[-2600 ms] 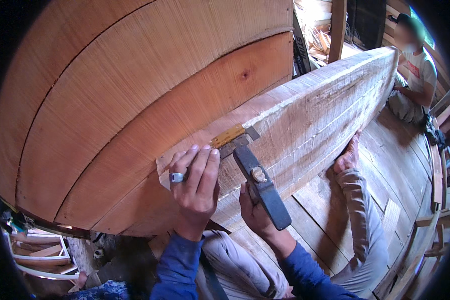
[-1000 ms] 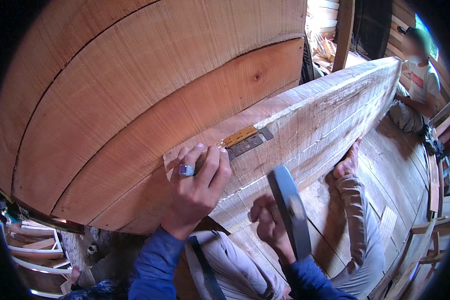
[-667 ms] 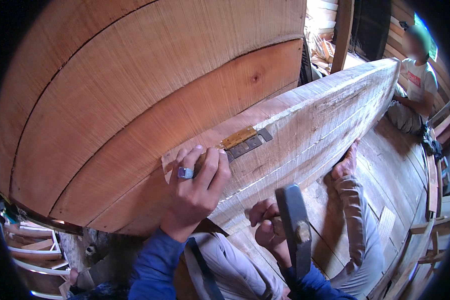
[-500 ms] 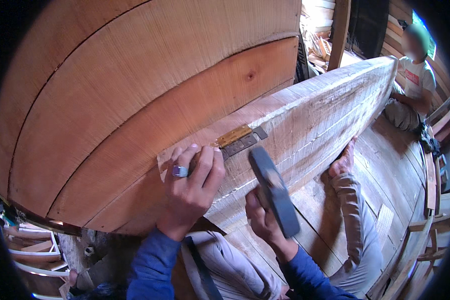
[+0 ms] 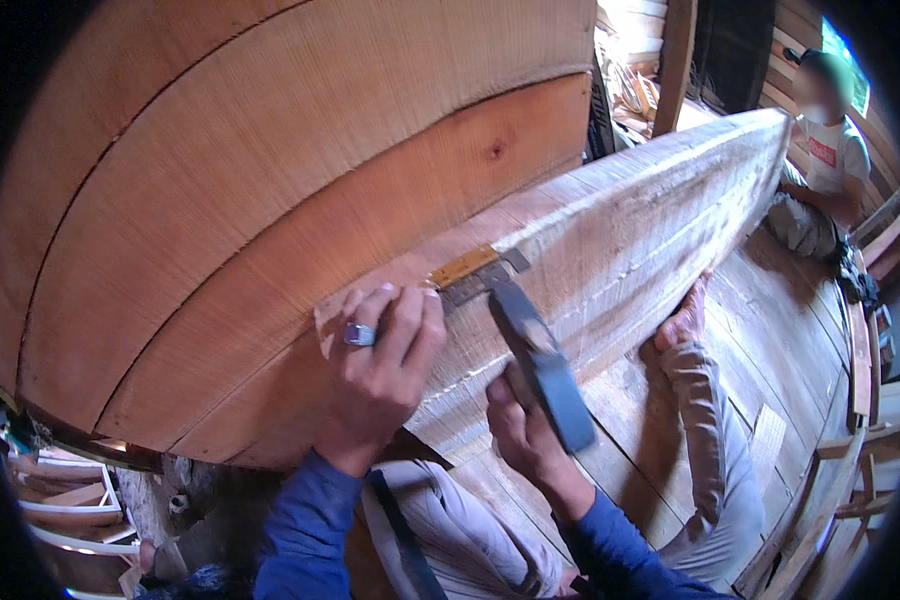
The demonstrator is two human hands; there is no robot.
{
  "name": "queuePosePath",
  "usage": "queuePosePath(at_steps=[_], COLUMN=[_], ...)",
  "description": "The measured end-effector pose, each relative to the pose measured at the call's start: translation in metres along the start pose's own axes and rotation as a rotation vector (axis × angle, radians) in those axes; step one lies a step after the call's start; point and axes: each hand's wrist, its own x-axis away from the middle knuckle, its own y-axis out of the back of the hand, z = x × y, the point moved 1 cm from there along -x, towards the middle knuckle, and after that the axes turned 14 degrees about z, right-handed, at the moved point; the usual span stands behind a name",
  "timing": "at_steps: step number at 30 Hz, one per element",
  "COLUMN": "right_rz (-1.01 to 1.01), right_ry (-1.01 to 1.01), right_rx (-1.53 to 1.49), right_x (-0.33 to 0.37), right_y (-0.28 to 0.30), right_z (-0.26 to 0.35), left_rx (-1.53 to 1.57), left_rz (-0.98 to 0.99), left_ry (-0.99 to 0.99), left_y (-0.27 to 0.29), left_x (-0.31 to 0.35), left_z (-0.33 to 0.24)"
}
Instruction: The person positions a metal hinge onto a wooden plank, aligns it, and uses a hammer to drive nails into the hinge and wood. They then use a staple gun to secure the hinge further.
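My left hand (image 5: 380, 350), a ring on one finger, bends its fingers over the edge of a long wooden board (image 5: 630, 230). Its fingertips press at the near end of a metal hinge (image 5: 467, 265), which has a brass-coloured leaf on the board's top edge and a darker leaf down its face. Fingers hide part of the hinge. Gripped in my right hand (image 5: 530, 430) is a hammer (image 5: 562, 400), its dark head slightly blurred. The far end of that head is at the dark leaf; I cannot tell whether they touch.
A large curved wall of wooden planks (image 5: 270, 160) rises behind the board. My bare foot (image 5: 682, 325) rests against the board's lower edge on the plank floor (image 5: 770, 340). Another person (image 5: 830, 160) sits at the far right end. Timber frames (image 5: 865, 470) stand at right.
The hammer head has come up and left, closer to the hinge, and now covers part of its dark leaf. My left hand stays at the hinge.
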Motion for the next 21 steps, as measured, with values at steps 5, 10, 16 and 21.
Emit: queuePosePath(at_steps=[5, 10, 16, 21], right_rz=[0.025, -0.116, -0.093, -0.014], right_ry=[-0.064, 0.090, 0.144, -0.056], right_rx=[-0.055, -0.047, -0.141, -0.089], right_x=[-0.003, 0.015, 0.013, 0.012], right_y=[-0.007, -0.009, -0.011, -0.010], right_z=[-0.010, -0.016, -0.009, -0.018], left_rx=[0.042, 0.020, 0.037, 0.068], left_rz=[-0.014, -0.031, -0.034, -0.048], left_ry=[0.018, 0.004, -0.001, 0.011], left_y=[-0.003, -0.002, -0.005, -0.002], left_x=[0.001, -0.002, 0.001, -0.003], left_z=[-0.002, -0.005, -0.004, 0.000])
